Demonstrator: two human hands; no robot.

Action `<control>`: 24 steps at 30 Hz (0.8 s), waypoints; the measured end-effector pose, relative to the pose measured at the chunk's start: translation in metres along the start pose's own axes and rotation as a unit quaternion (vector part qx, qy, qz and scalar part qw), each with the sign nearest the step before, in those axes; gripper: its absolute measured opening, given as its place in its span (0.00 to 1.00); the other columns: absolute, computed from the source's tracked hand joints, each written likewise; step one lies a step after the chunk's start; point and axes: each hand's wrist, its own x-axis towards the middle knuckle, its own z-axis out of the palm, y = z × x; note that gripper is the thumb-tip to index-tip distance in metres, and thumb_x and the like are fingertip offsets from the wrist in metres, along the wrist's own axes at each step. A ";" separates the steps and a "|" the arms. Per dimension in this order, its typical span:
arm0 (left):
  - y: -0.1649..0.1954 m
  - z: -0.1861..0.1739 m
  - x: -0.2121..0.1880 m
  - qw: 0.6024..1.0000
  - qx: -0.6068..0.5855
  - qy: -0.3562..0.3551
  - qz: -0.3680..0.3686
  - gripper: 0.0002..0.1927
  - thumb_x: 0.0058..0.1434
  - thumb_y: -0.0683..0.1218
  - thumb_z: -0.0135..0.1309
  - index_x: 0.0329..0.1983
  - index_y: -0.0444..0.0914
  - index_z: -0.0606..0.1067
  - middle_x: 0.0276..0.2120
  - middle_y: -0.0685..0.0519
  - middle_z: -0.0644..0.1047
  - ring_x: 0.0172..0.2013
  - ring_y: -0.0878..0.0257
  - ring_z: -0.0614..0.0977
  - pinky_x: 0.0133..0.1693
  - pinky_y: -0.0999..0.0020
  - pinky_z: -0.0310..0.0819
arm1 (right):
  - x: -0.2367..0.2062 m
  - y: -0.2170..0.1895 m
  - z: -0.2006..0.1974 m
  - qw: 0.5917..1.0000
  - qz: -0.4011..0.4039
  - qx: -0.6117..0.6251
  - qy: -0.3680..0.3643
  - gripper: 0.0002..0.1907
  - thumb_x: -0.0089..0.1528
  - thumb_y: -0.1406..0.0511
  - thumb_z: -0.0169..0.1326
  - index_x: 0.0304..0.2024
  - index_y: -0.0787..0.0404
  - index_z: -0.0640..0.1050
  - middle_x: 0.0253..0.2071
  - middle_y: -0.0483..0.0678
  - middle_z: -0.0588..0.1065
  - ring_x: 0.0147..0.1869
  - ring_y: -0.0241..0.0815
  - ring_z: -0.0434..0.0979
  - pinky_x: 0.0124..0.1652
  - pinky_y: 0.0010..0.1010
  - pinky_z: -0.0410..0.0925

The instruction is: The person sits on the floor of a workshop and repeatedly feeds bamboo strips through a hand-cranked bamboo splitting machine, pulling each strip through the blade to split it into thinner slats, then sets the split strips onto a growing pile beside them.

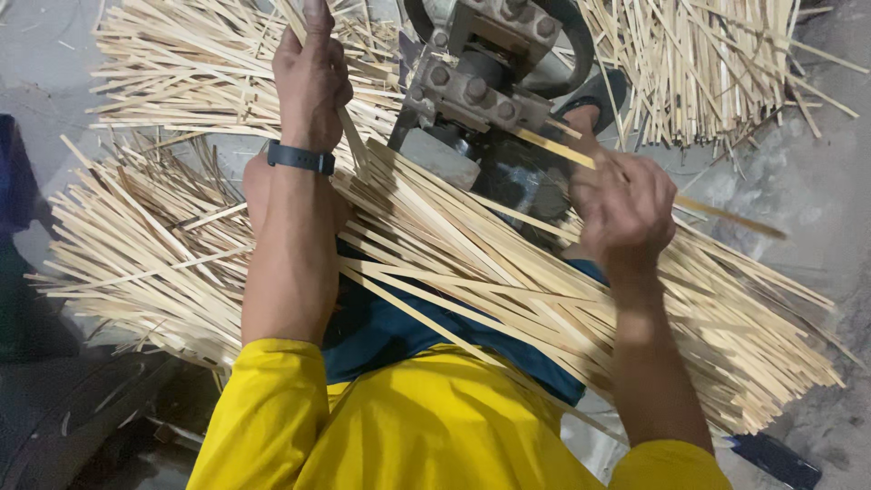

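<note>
My left hand (311, 77), with a dark wristband, is closed around a thin pale bamboo strip (349, 141) that comes out on the near-left side of a grey metal machine (481, 68). My right hand (626, 204) pinches another bamboo strip (726, 218) that runs slanted from the machine's bolted head out to the right. A thick bundle of bamboo strips (508, 272) lies across my lap, under both forearms. I wear yellow sleeves and dark blue trousers.
Heaps of loose bamboo strips lie on the floor at the left (136, 245), at the upper left (181, 63) and at the upper right (708, 63). A sandalled foot (590, 109) rests beside the machine. A dark blue object (14, 172) sits at the left edge.
</note>
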 end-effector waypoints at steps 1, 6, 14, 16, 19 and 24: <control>0.001 0.000 0.000 1.000 -0.004 0.002 -0.001 0.22 0.69 0.61 0.59 0.45 0.38 0.69 0.23 0.59 0.67 0.19 0.72 0.63 0.19 0.73 0.51 | 0.001 -0.011 -0.004 1.000 -0.010 -0.029 -0.001 0.12 0.58 0.67 0.64 0.44 0.62 0.84 0.45 0.53 0.80 0.49 0.52 0.80 0.47 0.41 0.73; 0.002 0.000 -0.001 1.000 -0.017 -0.020 0.005 0.25 0.68 0.63 0.58 0.49 0.38 0.71 0.24 0.59 0.68 0.19 0.73 0.63 0.20 0.75 0.52 | -0.016 -0.018 0.003 0.956 0.069 0.227 -0.172 0.09 0.64 0.64 0.62 0.44 0.62 0.82 0.42 0.53 0.79 0.47 0.49 0.80 0.48 0.38 0.72; 0.004 -0.001 -0.004 1.000 -0.012 -0.016 -0.001 0.23 0.69 0.62 0.58 0.49 0.38 0.71 0.25 0.58 0.69 0.20 0.73 0.64 0.20 0.74 0.52 | -0.066 0.088 -0.015 0.948 0.201 0.154 -0.194 0.09 0.70 0.60 0.60 0.39 0.56 0.85 0.30 0.48 0.79 0.30 0.38 0.76 0.32 0.32 0.67; 0.004 -0.001 -0.004 1.000 -0.016 -0.013 0.001 0.22 0.69 0.61 0.59 0.48 0.38 0.71 0.24 0.59 0.68 0.19 0.73 0.63 0.20 0.75 0.51 | -0.076 0.101 -0.027 0.945 0.246 0.151 -0.156 0.09 0.71 0.60 0.62 0.42 0.58 0.85 0.31 0.48 0.79 0.31 0.36 0.74 0.32 0.31 0.66; 0.003 0.002 -0.005 0.999 -0.026 -0.018 0.005 0.21 0.68 0.59 0.61 0.46 0.39 0.70 0.24 0.59 0.67 0.19 0.73 0.63 0.20 0.74 0.51 | -0.072 0.102 -0.037 0.964 0.208 0.148 -0.076 0.06 0.73 0.63 0.64 0.43 0.59 0.85 0.34 0.48 0.77 0.35 0.34 0.74 0.36 0.28 0.68; 0.005 0.008 -0.007 1.000 -0.019 -0.008 -0.005 0.20 0.67 0.58 0.62 0.42 0.39 0.69 0.23 0.58 0.70 0.18 0.72 0.64 0.18 0.74 0.52 | -0.019 0.046 -0.017 0.990 0.107 -0.010 -0.087 0.06 0.67 0.61 0.67 0.43 0.56 0.86 0.38 0.47 0.77 0.38 0.38 0.76 0.36 0.28 0.71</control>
